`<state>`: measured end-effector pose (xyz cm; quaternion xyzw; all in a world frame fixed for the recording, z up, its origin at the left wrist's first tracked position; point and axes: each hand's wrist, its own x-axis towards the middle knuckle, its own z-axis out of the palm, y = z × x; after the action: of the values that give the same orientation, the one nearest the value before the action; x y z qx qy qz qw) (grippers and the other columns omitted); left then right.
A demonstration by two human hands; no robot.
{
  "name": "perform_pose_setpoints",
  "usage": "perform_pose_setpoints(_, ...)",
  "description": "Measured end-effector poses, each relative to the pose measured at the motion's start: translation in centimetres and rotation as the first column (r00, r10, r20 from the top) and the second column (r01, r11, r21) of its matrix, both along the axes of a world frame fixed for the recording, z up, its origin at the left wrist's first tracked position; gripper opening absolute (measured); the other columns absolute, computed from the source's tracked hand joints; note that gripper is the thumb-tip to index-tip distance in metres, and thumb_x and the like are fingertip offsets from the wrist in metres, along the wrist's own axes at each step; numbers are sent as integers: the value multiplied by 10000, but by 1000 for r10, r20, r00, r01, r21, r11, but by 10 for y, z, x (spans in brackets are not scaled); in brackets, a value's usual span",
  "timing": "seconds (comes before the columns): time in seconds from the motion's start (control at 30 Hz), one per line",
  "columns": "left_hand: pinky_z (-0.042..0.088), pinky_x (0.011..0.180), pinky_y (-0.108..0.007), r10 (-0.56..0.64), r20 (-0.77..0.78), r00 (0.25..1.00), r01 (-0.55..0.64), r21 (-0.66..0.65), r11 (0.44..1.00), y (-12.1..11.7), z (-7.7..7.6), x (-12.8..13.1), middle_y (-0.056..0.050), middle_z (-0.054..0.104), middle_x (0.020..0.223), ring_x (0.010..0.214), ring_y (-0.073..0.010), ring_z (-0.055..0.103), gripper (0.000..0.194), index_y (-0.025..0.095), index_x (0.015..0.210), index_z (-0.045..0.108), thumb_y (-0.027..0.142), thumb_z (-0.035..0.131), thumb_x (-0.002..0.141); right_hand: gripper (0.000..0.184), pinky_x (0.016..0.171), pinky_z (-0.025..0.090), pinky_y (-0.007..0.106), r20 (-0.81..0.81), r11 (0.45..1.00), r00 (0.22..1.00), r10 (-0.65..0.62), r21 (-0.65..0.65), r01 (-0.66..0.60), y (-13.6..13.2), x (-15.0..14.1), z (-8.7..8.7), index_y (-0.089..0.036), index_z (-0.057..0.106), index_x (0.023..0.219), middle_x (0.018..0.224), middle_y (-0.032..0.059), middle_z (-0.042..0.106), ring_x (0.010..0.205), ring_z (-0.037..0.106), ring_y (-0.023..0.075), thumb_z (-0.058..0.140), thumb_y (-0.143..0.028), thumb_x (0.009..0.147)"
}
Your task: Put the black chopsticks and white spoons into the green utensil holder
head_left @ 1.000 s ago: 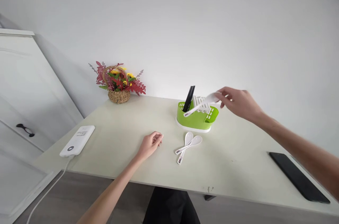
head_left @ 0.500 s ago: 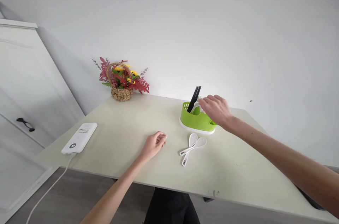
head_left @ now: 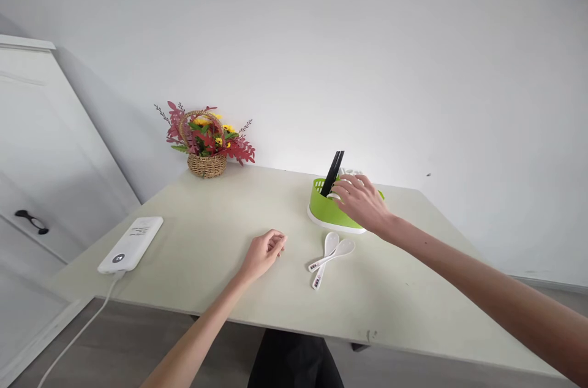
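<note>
My left hand (head_left: 264, 253) rests on the table with its fingers curled inward, and nothing shows in it. Over the front of a green cutlery caddy (head_left: 327, 210) with a white base, my right hand (head_left: 361, 201) bends its fingers down. A white spoon (head_left: 334, 196) shows partly under its thumb and fingertips; the rest of it is hidden. Black chopsticks (head_left: 332, 174) lean upright in the caddy's left compartment. Behind my knuckles, white pieces (head_left: 351, 172) stick up, mostly covered by the hand. In front of the caddy, two white spoons (head_left: 337, 250) lie crossed on the table.
A wicker basket of artificial flowers (head_left: 206, 164) stands by the wall at the back left. On the table's left lies a white power bank (head_left: 133, 245), its cable (head_left: 87, 333) hanging over the front edge. A white cabinet (head_left: 41, 143) stands to the left.
My right hand has moved down and slightly left, from above the caddy's rim to its front side. My left hand has stayed in place. The view has shifted slightly.
</note>
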<state>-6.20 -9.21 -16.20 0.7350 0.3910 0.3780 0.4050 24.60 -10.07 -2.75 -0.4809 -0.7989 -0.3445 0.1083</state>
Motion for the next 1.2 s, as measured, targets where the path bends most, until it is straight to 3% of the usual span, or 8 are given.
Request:
perform_pose_setpoints(0.17, 519, 637, -254, 10, -14, 1000, -11, -10, 1000, 0, 3, 1, -21, 706, 770, 662, -159, 657, 364, 206, 958, 661, 555, 561, 974, 232, 988, 419, 416, -222, 980, 973, 57, -173, -97, -33, 15, -10, -194, 675, 1160, 1252, 119, 709, 1190, 611, 270, 489, -221, 1024)
perform_pose_setpoints(0.27, 516, 631, -254, 13, -30, 999, -13, -9, 1000, -1, 6, 2, -21, 706, 759, 656, -161, 655, 367, 206, 943, 670, 559, 570, 964, 262, 920, 458, 412, -364, 887, 918, -159, -461, -29, -54, 29, -25, -229, 665, 1105, 1182, 97, 726, 1093, 658, 260, 430, -329, 1047)
perform_pose_setpoints(0.43, 518, 630, -258, 14, -34, 999, -14, -12, 1000, -2, 8, 4, -27, 704, 758, 650, -161, 651, 362, 197, 951, 671, 546, 578, 958, 271, 675, 511, 347, -439, 753, 800, -409, -658, 23, -63, 46, -63, -239, 610, 1125, 1021, 63, 765, 773, 713, 214, 504, -450, 992)
perform_pose_setpoints(0.73, 525, 642, -264, 13, -22, 1000, -13, -20, 1000, 0, 2, 3, -29, 702, 767, 660, -160, 649, 335, 190, 970, 660, 513, 569, 971, 190, 499, 523, 306, -560, 517, 564, -607, -817, -255, -54, 26, -103, -233, 592, 871, 763, 82, 773, 623, 721, 222, 450, -307, 976)
perform_pose_setpoints(0.9, 517, 643, -257, 15, -37, 999, -16, -4, 1000, -2, 2, 2, -22, 703, 756, 648, -155, 647, 341, 200, 964, 660, 525, 555, 983, 232, 523, 506, 295, -629, 574, 524, -574, -766, -290, -56, 32, -58, -237, 581, 860, 851, 70, 790, 639, 721, 199, 472, -399, 986)
perform_pose_setpoints(1.0, 512, 638, -252, 19, -46, 999, -18, 13, 1000, -3, 4, 1, -18, 704, 746, 642, -153, 652, 347, 204, 944, 663, 530, 551, 985, 294, 588, 497, 278, -695, 705, 511, -506, -674, -220, -51, 34, -4, -236, 611, 922, 869, 38, 784, 681, 719, 177, 494, -499, 981)
perform_pose_setpoints(1.1, 517, 639, -251, 26, -38, 999, -25, 19, 999, -4, 4, 0, -18, 706, 754, 634, -150, 654, 354, 203, 940, 664, 536, 552, 983, 312, 616, 454, 279, -752, 914, 558, -352, -405, 32, -44, 25, 53, -247, 651, 976, 723, -3, 748, 622, 685, 173, 500, -519, 984)
perform_pose_setpoints(1.2, 519, 631, -247, 29, -19, 999, -29, 3, 1000, -5, 3, 1, -22, 702, 757, 632, -149, 653, 359, 199, 936, 663, 540, 559, 978, 301, 618, 374, 281, -654, 960, 708, -266, -117, 253, -34, 12, 90, -252, 665, 1059, 833, 20, 776, 701, 690, 196, 477, -481, 1008)
